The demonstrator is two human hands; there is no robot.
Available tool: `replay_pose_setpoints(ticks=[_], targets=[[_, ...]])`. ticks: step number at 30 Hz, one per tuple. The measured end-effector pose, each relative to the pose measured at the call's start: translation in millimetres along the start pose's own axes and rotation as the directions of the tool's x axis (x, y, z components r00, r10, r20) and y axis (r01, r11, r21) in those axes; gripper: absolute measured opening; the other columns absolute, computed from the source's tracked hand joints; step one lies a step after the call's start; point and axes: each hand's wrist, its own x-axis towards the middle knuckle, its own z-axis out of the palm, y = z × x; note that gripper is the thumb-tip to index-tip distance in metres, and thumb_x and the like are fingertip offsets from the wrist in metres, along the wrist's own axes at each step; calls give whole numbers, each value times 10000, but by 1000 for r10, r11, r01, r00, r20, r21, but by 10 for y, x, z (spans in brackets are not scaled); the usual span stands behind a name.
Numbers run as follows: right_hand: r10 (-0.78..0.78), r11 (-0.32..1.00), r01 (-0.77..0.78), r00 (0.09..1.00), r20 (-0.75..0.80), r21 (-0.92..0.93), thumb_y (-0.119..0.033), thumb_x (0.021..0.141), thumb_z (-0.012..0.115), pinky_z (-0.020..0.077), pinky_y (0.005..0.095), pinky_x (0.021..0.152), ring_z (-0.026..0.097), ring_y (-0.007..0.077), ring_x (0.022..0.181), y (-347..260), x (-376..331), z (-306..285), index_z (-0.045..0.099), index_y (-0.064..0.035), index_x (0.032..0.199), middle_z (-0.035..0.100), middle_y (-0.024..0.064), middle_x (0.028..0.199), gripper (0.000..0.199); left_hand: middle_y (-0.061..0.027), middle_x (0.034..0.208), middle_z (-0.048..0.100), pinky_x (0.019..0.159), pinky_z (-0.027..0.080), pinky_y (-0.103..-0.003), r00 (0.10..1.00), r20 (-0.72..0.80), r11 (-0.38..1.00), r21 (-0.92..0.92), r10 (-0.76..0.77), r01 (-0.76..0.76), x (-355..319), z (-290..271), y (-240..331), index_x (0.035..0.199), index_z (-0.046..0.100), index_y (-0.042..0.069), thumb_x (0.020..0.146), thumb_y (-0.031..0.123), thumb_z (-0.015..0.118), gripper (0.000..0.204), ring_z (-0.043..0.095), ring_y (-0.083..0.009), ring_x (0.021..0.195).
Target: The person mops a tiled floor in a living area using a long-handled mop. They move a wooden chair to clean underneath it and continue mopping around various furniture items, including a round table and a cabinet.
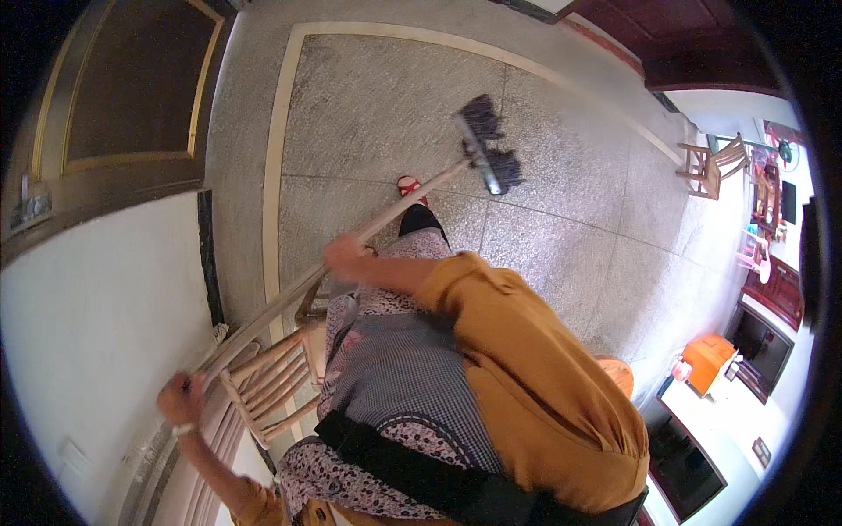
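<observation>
Broom (386, 218), one, is gripped by two hands (180, 400) (346, 256).

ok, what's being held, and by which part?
A broom, by its handle: left hand near the upper end, right hand farther down.

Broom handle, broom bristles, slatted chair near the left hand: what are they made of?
Broom handle: pale, smooth-looking; wood or coated metal, as blur hides any grain.
Bristles: dark, matt, ragged tufts; probably synthetic fibre, though natural fibre isn't ruled out.
Slatted chair: likely wood, from its light-brown tone and rounded slats; finish unclear.
</observation>
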Motion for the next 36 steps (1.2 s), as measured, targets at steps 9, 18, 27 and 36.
replay_pose_setpoints(ticks=[9, 18, 27, 36], targets=[[-530, 776, 596, 794, -299, 206, -175, 635, 602, 443, 403, 558, 586, 274, 652, -2790, 629, 637, 577, -47, 676, 596, 131, 688, 137, -127, 411, 358, 400, 219, -383, 878, -304, 871, 215, -370, 441, -2134, -555, -1865, 462, 421, -9, 833, 433, 493, 582, 304, -201, 367], [-472, 728, 552, 833, -288, 406, -164, 644, 595, 401, 431, 649, 571, 282, 757, -2564, 330, 659, 548, -42, 762, 580, 146, 752, 176, -102, 413, 423, 379, 251, -352, 841, -355, 899, 2, -409, 438, -2018, -823, -1225, 502, 541, 7, 833, 446, 491, 552, 357, -183, 342], [-52, 686, 292, 933, -355, 667, -131, 648, 599, 450, 414, 675, 576, 312, 742, -714, -503, 551, 583, -35, 771, 584, 149, 735, 156, -106, 401, 409, 379, 289, -336, 915, -385, 949, 226, -119, 219, -1267, -979, 610, 446, 473, 29, 800, 428, 552, 540, 355, -196, 343], [327, 915, -183, 858, -395, 361, -162, 604, 603, 443, 402, 690, 573, 293, 722, 2328, -2513, 732, 559, -71, 719, 577, 126, 711, 153, -99, 428, 479, 394, 376, -327, 893, -295, 935, 9, 340, -354, -712, -372, 3466, 550, 587, 37, 541, 465, 734, 453, 461, -256, 375]])
